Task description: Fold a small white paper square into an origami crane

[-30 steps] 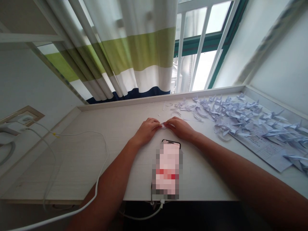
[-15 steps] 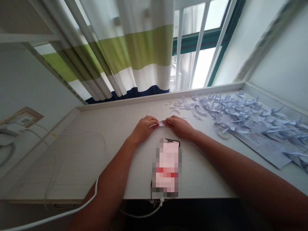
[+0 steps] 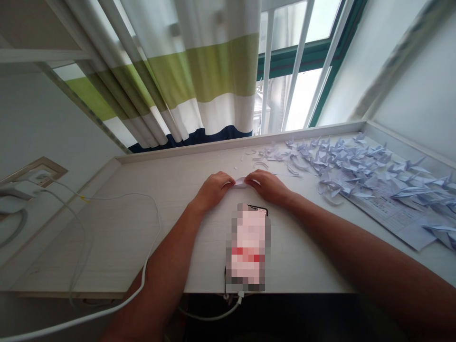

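My left hand (image 3: 213, 188) and my right hand (image 3: 268, 186) rest on the pale desk (image 3: 124, 228), fingertips meeting at a small piece of white paper (image 3: 241, 181). Both hands pinch that paper between curled fingers; most of it is hidden under them. Just in front of my hands lies a phone (image 3: 248, 247), screen up, plugged into a cable at its near end.
A heap of several folded paper cranes (image 3: 356, 166) covers the right side of the desk, over a printed sheet (image 3: 388, 211). Paper scraps (image 3: 261, 159) lie behind my hands. A white charging cable (image 3: 142, 266) loops across the left. Striped curtain (image 3: 199, 85) and window stand behind.
My hands stay pinched on the small paper with only slight finger shifts. The view has drifted a little; nothing else on the desk has moved.
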`<action>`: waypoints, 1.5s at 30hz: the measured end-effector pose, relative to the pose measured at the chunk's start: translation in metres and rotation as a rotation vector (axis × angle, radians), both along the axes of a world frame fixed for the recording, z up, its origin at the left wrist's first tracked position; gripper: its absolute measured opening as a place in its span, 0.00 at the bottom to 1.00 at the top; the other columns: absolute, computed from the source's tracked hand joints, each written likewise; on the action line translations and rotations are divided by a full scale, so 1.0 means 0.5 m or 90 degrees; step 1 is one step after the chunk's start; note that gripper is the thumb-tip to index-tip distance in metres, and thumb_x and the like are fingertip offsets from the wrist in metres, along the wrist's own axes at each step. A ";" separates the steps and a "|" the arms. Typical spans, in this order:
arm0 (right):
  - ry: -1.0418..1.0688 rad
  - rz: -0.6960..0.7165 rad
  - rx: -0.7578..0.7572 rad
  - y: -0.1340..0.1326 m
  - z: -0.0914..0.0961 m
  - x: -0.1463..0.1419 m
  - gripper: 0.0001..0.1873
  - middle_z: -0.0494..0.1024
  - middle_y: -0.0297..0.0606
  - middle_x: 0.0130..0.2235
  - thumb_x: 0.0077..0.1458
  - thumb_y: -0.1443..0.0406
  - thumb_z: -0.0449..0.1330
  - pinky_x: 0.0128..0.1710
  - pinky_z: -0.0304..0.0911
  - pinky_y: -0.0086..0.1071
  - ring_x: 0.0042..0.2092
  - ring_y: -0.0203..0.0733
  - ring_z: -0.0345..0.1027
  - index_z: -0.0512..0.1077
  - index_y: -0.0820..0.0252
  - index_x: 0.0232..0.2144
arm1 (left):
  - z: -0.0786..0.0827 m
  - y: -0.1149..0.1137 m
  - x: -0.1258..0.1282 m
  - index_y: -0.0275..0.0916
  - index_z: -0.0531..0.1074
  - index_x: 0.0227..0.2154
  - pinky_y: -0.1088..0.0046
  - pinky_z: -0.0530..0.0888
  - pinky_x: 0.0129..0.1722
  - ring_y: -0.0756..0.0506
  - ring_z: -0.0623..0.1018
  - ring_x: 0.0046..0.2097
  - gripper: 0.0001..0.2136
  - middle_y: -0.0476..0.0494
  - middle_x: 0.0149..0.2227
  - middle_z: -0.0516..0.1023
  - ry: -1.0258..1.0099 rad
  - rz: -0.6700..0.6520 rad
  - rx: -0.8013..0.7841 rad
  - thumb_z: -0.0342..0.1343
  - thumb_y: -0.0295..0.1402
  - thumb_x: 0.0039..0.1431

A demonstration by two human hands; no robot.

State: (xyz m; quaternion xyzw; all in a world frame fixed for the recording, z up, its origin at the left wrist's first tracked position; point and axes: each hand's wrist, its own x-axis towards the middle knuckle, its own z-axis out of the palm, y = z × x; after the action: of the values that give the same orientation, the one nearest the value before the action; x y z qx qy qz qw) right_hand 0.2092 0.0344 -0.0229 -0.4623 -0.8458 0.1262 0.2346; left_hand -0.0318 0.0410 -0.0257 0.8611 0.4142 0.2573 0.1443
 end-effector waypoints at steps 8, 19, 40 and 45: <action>0.022 0.008 0.073 0.011 -0.020 -0.005 0.09 0.79 0.49 0.49 0.65 0.70 0.61 0.55 0.66 0.50 0.54 0.56 0.69 0.81 0.60 0.34 | -0.012 0.001 -0.002 0.41 0.79 0.36 0.59 0.73 0.58 0.41 0.77 0.51 0.07 0.42 0.44 0.83 -0.049 -0.021 -0.015 0.56 0.28 0.67; 0.085 -0.042 -0.028 0.016 -0.021 -0.007 0.04 0.82 0.42 0.41 0.61 0.71 0.63 0.49 0.65 0.40 0.46 0.49 0.73 0.77 0.59 0.37 | -0.022 0.000 0.007 0.42 0.79 0.37 0.65 0.75 0.49 0.44 0.79 0.43 0.03 0.46 0.39 0.82 -0.129 0.109 -0.095 0.62 0.29 0.61; 0.043 0.024 -0.002 0.020 -0.024 -0.002 0.07 0.80 0.45 0.44 0.64 0.67 0.61 0.52 0.65 0.41 0.48 0.50 0.72 0.79 0.59 0.35 | -0.006 -0.013 0.003 0.44 0.80 0.34 0.58 0.72 0.59 0.40 0.78 0.52 0.03 0.44 0.45 0.84 -0.089 0.062 -0.121 0.62 0.32 0.62; 0.061 0.016 -0.017 0.016 -0.021 -0.005 0.07 0.81 0.45 0.44 0.64 0.67 0.61 0.52 0.65 0.41 0.48 0.49 0.73 0.79 0.59 0.34 | -0.010 -0.012 0.014 0.43 0.80 0.31 0.57 0.72 0.59 0.39 0.78 0.51 0.05 0.43 0.45 0.83 -0.079 0.111 -0.119 0.64 0.36 0.61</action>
State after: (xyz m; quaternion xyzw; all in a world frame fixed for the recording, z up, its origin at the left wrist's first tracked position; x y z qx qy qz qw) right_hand 0.2066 0.0423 -0.0336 -0.4481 -0.8377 0.1622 0.2669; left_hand -0.0250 0.0352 -0.0307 0.7870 0.4998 0.2820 0.2264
